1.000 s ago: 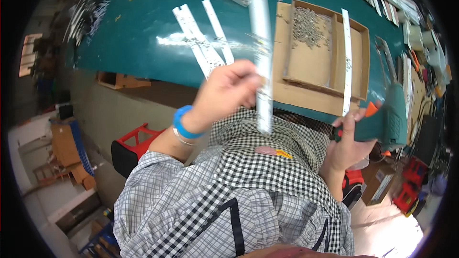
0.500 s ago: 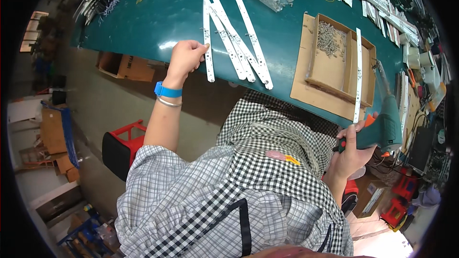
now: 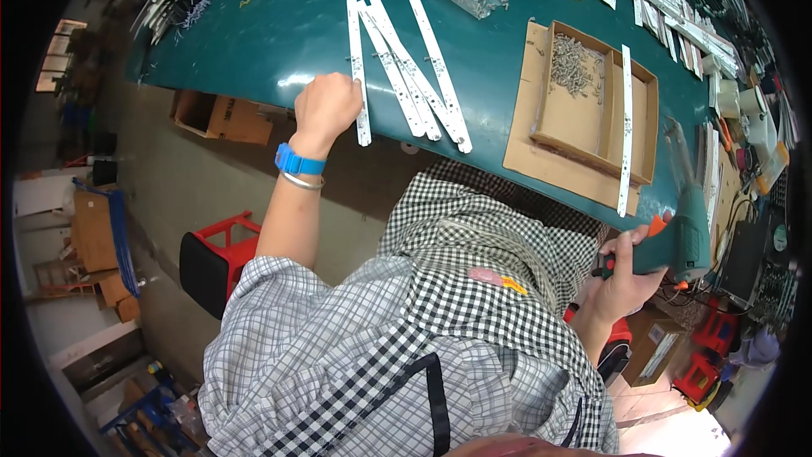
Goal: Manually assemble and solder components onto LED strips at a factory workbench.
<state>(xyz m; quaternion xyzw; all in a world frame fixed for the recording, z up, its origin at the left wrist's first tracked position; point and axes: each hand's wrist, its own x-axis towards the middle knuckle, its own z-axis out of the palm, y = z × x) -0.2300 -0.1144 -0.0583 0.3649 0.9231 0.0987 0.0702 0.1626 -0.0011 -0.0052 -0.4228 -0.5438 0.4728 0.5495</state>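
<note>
A: Where is the left hand (image 3: 326,106) now?
B: It lies on the green table (image 3: 254,34), near the front edge. The fingers are curled, and they touch the lower part of a white metal strip (image 3: 359,68). I cannot tell if they really grip it.

A: Is this strip alone?
B: No. Just beside it, to the right, lie more white strips (image 3: 419,76), fanned out and crossing each other.

A: And the right hand (image 3: 626,279)?
B: It is closed around the handle of a green electric screwdriver (image 3: 685,228), beyond the right end of the table edge.

A: What else is near?
B: A cardboard tray (image 3: 592,110) with a heap of screws (image 3: 575,63) in one compartment, and one more white strip (image 3: 626,131) lies across the tray.
</note>
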